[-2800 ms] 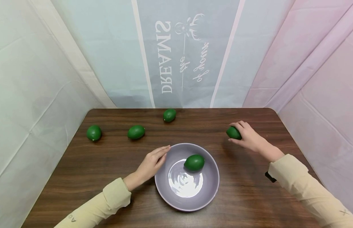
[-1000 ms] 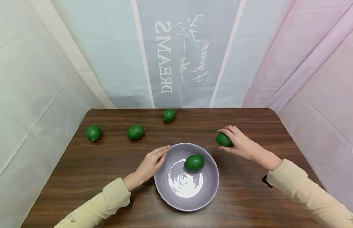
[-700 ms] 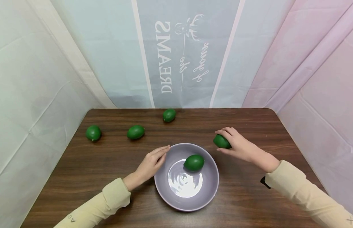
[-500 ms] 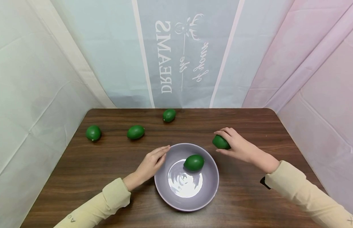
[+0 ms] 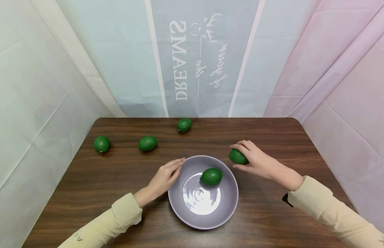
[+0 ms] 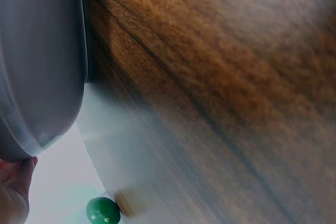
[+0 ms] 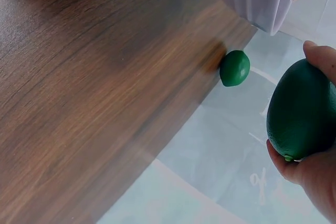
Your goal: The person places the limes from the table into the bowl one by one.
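My right hand (image 5: 260,161) grips a green lime (image 5: 237,156) between thumb and fingers, just beyond the bowl's upper right rim. In the right wrist view that hand (image 7: 317,177) wraps one side of the fruit, and its small stem end shows at the bottom. A round greyish-purple bowl (image 5: 192,220) stands on the table with a second lime (image 5: 211,177) lying inside. Against the bowl's upper left rim rests my left hand (image 5: 164,176), its fingers straight and close together. The left wrist view shows the bowl's outer wall (image 6: 42,51) with fingertips at the rim.
Three more limes lie on the dark wooden table (image 5: 117,186): one at the far left (image 5: 102,144), another lime (image 5: 147,143) left of centre, and a lime (image 5: 184,125) near the back edge. Pale printed cloth (image 5: 207,106) hangs behind the table, with pale sheets at both sides.
My right hand has carried its lime leftward and nearer, from the right part of the table to close by the bowl. The left hand and bowl stay in place.
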Demonstrator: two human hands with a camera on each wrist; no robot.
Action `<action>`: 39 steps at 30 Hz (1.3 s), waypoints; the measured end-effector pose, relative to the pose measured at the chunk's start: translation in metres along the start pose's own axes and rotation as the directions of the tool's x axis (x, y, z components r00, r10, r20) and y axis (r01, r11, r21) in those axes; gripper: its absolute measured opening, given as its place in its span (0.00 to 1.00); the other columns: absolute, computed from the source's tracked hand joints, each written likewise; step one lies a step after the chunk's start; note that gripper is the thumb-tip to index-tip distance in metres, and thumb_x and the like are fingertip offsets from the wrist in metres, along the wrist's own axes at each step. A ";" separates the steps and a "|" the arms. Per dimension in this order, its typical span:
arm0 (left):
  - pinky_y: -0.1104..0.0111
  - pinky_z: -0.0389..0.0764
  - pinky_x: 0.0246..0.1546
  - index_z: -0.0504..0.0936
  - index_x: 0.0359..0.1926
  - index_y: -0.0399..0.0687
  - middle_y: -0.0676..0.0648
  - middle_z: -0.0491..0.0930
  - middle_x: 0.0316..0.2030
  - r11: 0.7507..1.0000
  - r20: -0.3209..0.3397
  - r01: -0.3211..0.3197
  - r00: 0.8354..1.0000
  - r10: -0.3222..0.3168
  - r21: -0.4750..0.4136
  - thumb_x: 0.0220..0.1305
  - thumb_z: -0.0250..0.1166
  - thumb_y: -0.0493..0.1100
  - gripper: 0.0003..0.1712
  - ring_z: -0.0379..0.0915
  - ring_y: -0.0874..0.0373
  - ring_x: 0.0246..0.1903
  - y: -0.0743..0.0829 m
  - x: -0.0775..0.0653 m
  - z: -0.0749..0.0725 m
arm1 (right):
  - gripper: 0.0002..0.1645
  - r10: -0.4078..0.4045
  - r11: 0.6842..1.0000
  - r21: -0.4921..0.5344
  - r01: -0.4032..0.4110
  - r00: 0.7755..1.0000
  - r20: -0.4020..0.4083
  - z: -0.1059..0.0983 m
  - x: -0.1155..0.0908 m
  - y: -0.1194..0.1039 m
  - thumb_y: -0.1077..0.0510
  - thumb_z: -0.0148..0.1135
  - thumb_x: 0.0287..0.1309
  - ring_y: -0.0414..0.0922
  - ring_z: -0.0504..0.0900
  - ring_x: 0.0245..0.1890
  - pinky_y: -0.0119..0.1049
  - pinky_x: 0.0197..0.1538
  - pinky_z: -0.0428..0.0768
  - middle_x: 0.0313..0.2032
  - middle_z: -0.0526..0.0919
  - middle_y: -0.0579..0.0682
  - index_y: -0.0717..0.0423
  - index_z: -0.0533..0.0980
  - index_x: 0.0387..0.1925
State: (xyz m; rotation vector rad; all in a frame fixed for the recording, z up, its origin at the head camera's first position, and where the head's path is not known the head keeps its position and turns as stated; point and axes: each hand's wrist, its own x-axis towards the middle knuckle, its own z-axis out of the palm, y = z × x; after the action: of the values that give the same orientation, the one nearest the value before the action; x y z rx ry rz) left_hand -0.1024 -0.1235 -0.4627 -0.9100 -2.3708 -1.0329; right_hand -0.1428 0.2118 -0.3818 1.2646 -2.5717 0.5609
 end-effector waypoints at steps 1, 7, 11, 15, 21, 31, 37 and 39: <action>0.64 0.75 0.50 0.77 0.51 0.35 0.42 0.76 0.51 1.000 0.001 0.001 1.000 -0.001 0.000 0.58 0.58 0.29 0.17 0.73 0.52 0.51 0.000 0.001 0.000 | 0.37 0.000 1.000 0.000 0.000 1.000 0.001 0.000 0.000 0.000 0.54 0.73 0.39 0.47 0.68 0.46 0.41 0.42 0.76 0.46 0.69 0.52 0.58 0.69 0.53; 0.64 0.74 0.50 0.77 0.50 0.35 0.43 0.76 0.51 1.000 0.004 0.009 1.000 -0.009 0.001 0.58 0.58 0.29 0.17 0.73 0.53 0.51 -0.001 0.004 -0.001 | 0.37 -0.017 1.000 0.004 0.017 1.000 0.000 -0.002 0.003 -0.003 0.55 0.73 0.39 0.46 0.68 0.46 0.40 0.41 0.76 0.47 0.69 0.52 0.58 0.69 0.53; 0.64 0.75 0.50 0.77 0.50 0.34 0.41 0.77 0.51 1.000 0.008 0.010 1.000 -0.010 -0.003 0.58 0.58 0.29 0.17 0.73 0.52 0.51 -0.001 0.005 -0.002 | 0.36 -0.043 0.999 0.008 0.044 0.999 -0.013 -0.001 0.005 -0.003 0.56 0.73 0.39 0.45 0.68 0.44 0.39 0.40 0.76 0.46 0.70 0.51 0.58 0.69 0.52; 0.63 0.75 0.50 0.77 0.50 0.34 0.40 0.77 0.50 1.000 0.010 0.013 1.000 -0.013 -0.009 0.58 0.57 0.29 0.17 0.73 0.52 0.51 -0.001 0.007 -0.003 | 0.36 -0.056 0.998 0.016 0.056 0.998 -0.019 -0.001 0.007 -0.004 0.56 0.74 0.38 0.44 0.68 0.44 0.38 0.40 0.76 0.46 0.70 0.50 0.58 0.69 0.51; 0.63 0.75 0.50 0.77 0.50 0.34 0.41 0.77 0.50 1.000 0.008 0.015 1.000 -0.015 -0.011 0.58 0.58 0.29 0.17 0.73 0.52 0.51 -0.001 0.009 -0.004 | 0.37 -0.060 0.998 0.029 0.061 0.998 -0.005 -0.001 0.010 -0.008 0.55 0.75 0.37 0.45 0.68 0.45 0.38 0.40 0.76 0.46 0.70 0.50 0.57 0.69 0.52; 0.63 0.75 0.50 0.77 0.50 0.34 0.41 0.77 0.50 1.000 0.009 0.022 1.000 -0.022 -0.005 0.58 0.57 0.30 0.17 0.73 0.52 0.51 -0.002 0.011 -0.005 | 0.37 -0.090 0.995 0.051 0.090 0.996 0.009 -0.001 0.012 -0.012 0.55 0.73 0.40 0.45 0.69 0.45 0.37 0.41 0.76 0.46 0.70 0.50 0.58 0.69 0.53; 0.64 0.75 0.50 0.77 0.50 0.35 0.41 0.77 0.51 1.000 0.008 0.020 1.000 -0.020 -0.012 0.59 0.57 0.30 0.17 0.73 0.52 0.51 -0.001 0.012 -0.005 | 0.35 -0.097 0.994 0.055 0.096 0.995 0.015 0.001 0.012 -0.017 0.53 0.72 0.42 0.45 0.69 0.46 0.38 0.43 0.77 0.47 0.70 0.50 0.57 0.69 0.53; 0.64 0.75 0.50 0.77 0.50 0.35 0.41 0.77 0.50 1.000 0.007 0.020 1.000 -0.020 -0.013 0.59 0.57 0.30 0.17 0.73 0.52 0.51 -0.001 0.012 -0.006 | 0.35 -0.103 0.993 0.056 0.102 0.995 0.015 0.001 0.012 -0.019 0.53 0.72 0.42 0.45 0.69 0.47 0.38 0.43 0.77 0.47 0.70 0.51 0.57 0.69 0.53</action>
State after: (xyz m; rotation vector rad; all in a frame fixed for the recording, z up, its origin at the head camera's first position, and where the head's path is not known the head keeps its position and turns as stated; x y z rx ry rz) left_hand -0.1110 -0.1232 -0.4524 -0.8978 -2.3863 -1.0557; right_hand -0.1350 0.1926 -0.3742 1.4167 -2.5038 0.6062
